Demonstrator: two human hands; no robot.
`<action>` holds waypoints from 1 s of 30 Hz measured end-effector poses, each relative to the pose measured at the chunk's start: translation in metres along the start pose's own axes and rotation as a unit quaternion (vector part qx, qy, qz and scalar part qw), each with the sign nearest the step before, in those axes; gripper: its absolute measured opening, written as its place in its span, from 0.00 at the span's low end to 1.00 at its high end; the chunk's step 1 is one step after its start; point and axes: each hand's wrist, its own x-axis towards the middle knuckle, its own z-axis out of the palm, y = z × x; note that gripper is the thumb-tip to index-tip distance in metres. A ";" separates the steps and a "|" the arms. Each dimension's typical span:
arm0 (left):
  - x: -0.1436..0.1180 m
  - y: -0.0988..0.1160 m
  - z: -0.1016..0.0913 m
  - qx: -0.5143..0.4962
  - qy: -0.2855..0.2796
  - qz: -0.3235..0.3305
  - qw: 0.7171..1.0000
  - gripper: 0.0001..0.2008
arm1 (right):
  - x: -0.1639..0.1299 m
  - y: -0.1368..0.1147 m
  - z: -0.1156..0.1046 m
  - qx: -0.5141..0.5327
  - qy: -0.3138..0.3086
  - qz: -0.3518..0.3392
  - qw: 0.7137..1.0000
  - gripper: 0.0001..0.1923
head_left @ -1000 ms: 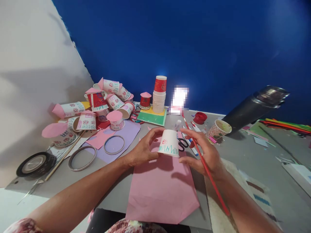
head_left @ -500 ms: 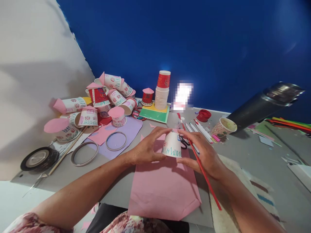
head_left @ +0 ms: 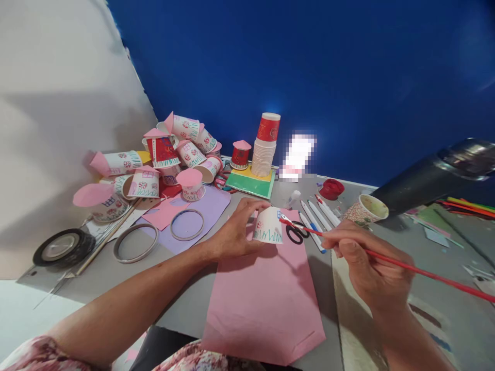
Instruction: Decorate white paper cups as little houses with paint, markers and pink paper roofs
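Head view. Left hand (head_left: 235, 234) reaches in from lower left, forearm low across the table, fingers curled around an upside-down paper cup (head_left: 268, 225); thumb on the near side, fingertips over the upturned base. Cup stands on the far end of a pink paper sheet (head_left: 266, 293), with green zigzag marks along its lower rim and a small red mark on the side.

Right hand (head_left: 371, 268) comes in from lower right, fingers pinched on a thin red paintbrush (head_left: 386, 260). Brush tip lies at the cup's upper right edge; whether it touches cannot be told. The handle runs out to the right, past the frame edge.

Pink sheet's near edge hangs at the table (head_left: 116, 288) front. Open grey surface lies left of the sheet, beneath the left forearm.

Just behind the cup: black-handled scissors (head_left: 297, 233) and a row of white markers (head_left: 319, 214). Further right, a patterned cup (head_left: 365, 208) and a dark cylinder (head_left: 429, 178) leaning over it. Far left, a heap of decorated cups (head_left: 162, 159) with pink roofs; tape rolls (head_left: 62, 247) near the left edge. A stack of cups (head_left: 265, 149) stands by the blue wall (head_left: 309, 67).
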 end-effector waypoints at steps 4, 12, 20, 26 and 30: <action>0.000 0.001 0.001 0.005 -0.011 -0.004 1.000 0.38 | -0.001 -0.001 0.004 -0.013 -0.021 0.012 1.000 0.08; -0.001 0.002 0.004 0.007 -0.014 0.012 1.000 0.39 | -0.005 0.003 0.007 0.001 -0.056 0.020 0.998 0.08; -0.001 0.000 0.005 0.013 -0.019 0.017 1.000 0.39 | -0.004 0.004 0.006 -0.015 -0.071 0.043 0.996 0.08; -0.001 0.000 0.006 0.019 -0.019 0.020 0.999 0.39 | -0.006 0.004 0.006 -0.010 -0.069 0.057 0.996 0.08; -0.001 -0.002 0.007 0.014 -0.017 0.022 1.000 0.40 | -0.006 0.003 0.006 -0.007 -0.084 0.060 0.995 0.08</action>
